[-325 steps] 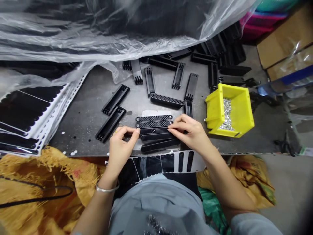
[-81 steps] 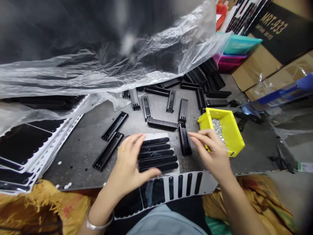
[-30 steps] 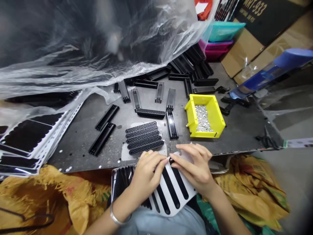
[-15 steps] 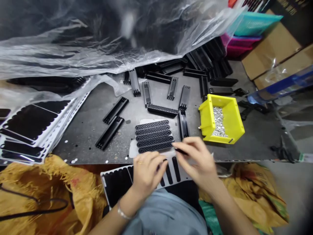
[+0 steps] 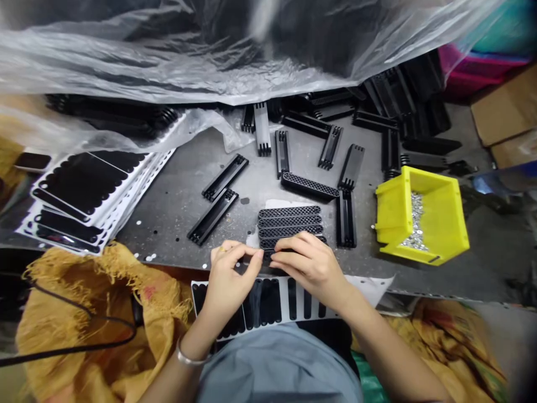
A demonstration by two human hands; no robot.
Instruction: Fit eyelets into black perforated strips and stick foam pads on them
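Observation:
Several black bars with a lattice pattern point(image 5: 289, 222) lie side by side in a row at the table's front edge. My left hand point(image 5: 230, 277) is at the left end of the nearest bar, thumb and forefinger pinched together. My right hand point(image 5: 312, 267) reaches over the right part of the row, its fingers closed and pointing left at the nearest bar. Whatever either hand's fingertips hold is hidden or too small to name. Just below both hands, a white sheet with black strips point(image 5: 268, 302) lies across my lap.
A yellow bin point(image 5: 444, 210) with small metal pieces stands at the right. Loose black bars point(image 5: 346, 218) are scattered behind the row. Stacked sheets point(image 5: 88, 184) lie at the left. Clear plastic film point(image 5: 168, 73) hangs across the back; a yellow sack point(image 5: 84, 313) is below left.
The view has shifted, so the table's things appear farther right. My right hand, earlier showing a dark strip in its fingers, has moved left over the row; my left hand has come to its left end.

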